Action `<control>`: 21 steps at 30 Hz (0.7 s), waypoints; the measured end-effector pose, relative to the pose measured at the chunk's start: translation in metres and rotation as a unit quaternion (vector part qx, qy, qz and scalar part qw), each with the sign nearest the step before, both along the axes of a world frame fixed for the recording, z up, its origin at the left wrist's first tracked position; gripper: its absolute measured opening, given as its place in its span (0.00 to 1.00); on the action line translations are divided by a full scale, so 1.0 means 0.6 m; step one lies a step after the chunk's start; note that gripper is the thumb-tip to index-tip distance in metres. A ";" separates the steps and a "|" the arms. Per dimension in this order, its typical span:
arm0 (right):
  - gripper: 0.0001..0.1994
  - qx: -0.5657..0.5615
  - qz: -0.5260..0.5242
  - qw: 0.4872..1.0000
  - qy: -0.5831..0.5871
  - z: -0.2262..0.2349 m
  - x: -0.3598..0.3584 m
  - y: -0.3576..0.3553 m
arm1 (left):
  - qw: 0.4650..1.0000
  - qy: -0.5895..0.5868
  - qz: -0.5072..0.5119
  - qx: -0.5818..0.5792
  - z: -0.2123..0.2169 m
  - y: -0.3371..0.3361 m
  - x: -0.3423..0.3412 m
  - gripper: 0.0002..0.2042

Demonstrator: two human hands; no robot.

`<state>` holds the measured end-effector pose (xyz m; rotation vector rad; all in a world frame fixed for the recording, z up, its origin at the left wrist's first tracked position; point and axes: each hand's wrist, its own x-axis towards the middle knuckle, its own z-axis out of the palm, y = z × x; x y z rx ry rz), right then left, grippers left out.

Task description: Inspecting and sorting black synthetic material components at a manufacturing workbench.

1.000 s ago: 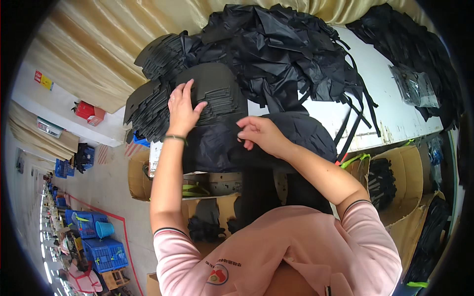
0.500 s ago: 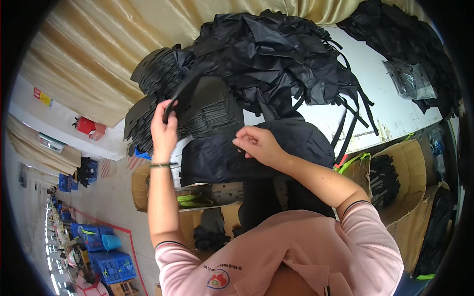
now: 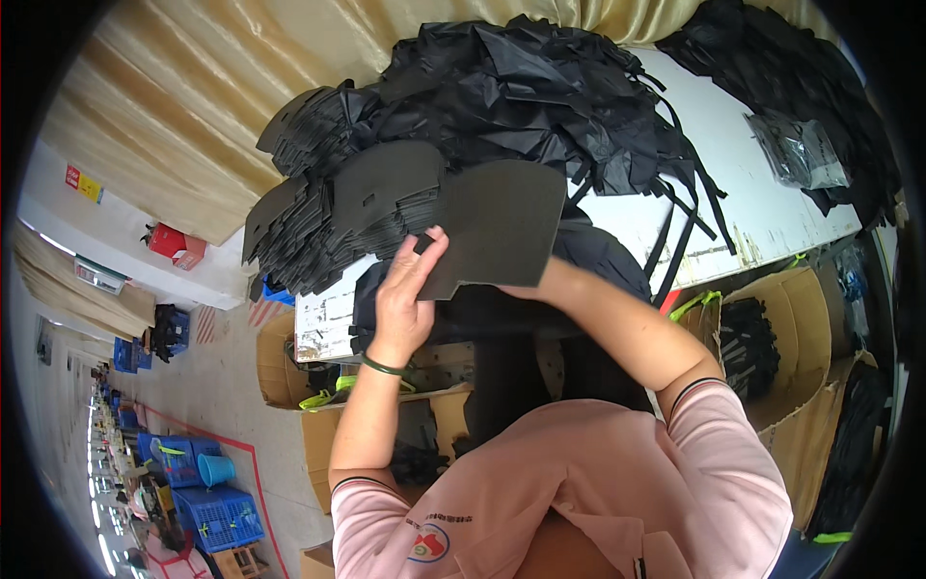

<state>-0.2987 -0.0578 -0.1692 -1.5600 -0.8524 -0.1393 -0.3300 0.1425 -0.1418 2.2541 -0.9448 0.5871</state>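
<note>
A flat dark grey panel (image 3: 502, 217) with rounded upper corners is tilted up over the near edge of the table. My left hand (image 3: 407, 294) is closed on its left edge, with the thumb and fingers around it. Against the panel's lower right edge is my right hand (image 3: 546, 278); it is blurred and its fingers are hidden behind the panel. Beneath lies a black fabric piece (image 3: 606, 253), partly covered. Just left of the panel stands a stack of similar panels (image 3: 386, 183), beside further stacks (image 3: 289, 227).
Behind the stacks rises a big heap of black fabric (image 3: 521, 96) with straps hanging over the white table (image 3: 733, 227). A clear plastic bag (image 3: 799, 152) lies at the right. Cardboard boxes (image 3: 796, 333) stand below the near edge; blue crates (image 3: 217, 521) are on the floor at left.
My left hand has moved right and nearer, carrying the panel from the stack over the black fabric. The right hand has gone right, behind the panel's lower edge.
</note>
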 end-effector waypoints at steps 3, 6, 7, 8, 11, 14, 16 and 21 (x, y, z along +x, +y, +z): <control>0.23 -0.036 0.222 0.942 0.250 0.051 -0.016 -0.090 | 0.985 -0.136 0.039 0.102 0.027 0.016 0.006 0.36; 0.24 0.169 0.274 0.881 0.346 0.086 -0.047 -0.115 | 0.976 -0.171 0.046 0.130 0.036 0.033 0.010 0.35; 0.20 0.179 0.193 0.891 0.369 0.089 -0.052 -0.120 | 0.975 -0.168 0.038 0.142 0.042 0.032 0.010 0.34; 0.17 0.188 0.112 0.894 0.390 0.087 -0.056 -0.124 | 0.982 -0.119 -0.003 0.149 0.052 0.030 0.004 0.32; 0.13 0.130 0.028 0.910 0.392 0.035 -0.051 -0.128 | 0.885 0.252 -0.201 -0.335 0.042 0.023 -0.019 0.30; 0.13 0.116 -0.014 0.892 0.437 -0.062 -0.052 -0.161 | 0.861 0.161 -0.053 -0.479 0.023 0.051 -0.012 0.26; 0.13 0.091 -0.037 0.881 0.464 -0.115 -0.060 -0.192 | 0.834 0.147 0.056 -0.528 0.012 0.079 -0.014 0.21; 0.13 -0.091 -0.193 0.861 0.463 -0.170 -0.083 -0.254 | 0.780 0.149 0.214 -0.569 -0.069 0.192 -0.034 0.19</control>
